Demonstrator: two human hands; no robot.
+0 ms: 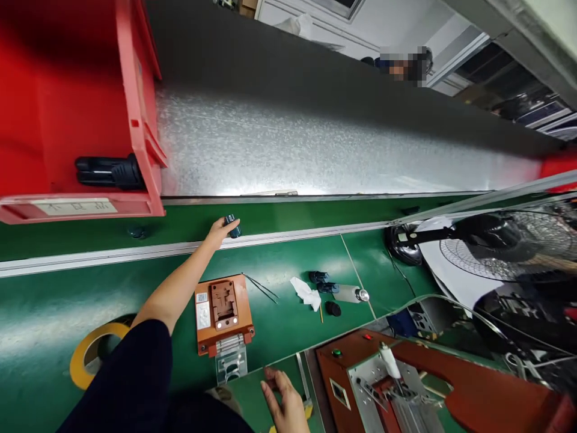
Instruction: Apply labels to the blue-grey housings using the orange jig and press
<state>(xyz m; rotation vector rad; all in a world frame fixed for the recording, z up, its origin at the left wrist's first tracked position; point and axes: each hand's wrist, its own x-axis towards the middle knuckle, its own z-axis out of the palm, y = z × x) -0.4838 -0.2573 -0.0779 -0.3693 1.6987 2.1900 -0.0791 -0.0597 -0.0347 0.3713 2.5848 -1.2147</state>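
My left hand (218, 232) reaches out to the far side of the green bench and is closed around a small dark plastic part (233, 226), just over the white rail. Low in the view, my right hand (285, 402) has its fingers loosely bent and apart, with nothing seen in them. Nearest to my left forearm lies an orange-brown fixture (246, 307) with a shaped recess and a clear hinged flap (232, 364). A pair of tweezers (262, 285) rests beside the fixture.
Rolls of yellow tape (81, 361) lie at left. Right of centre are a white tissue (305, 293), dark plastic parts (328, 287) and a bottle (349, 293). A red bin (85, 204) sits upper left, a fan (487, 240) right, and a red-brown machine (336, 364) lower right.
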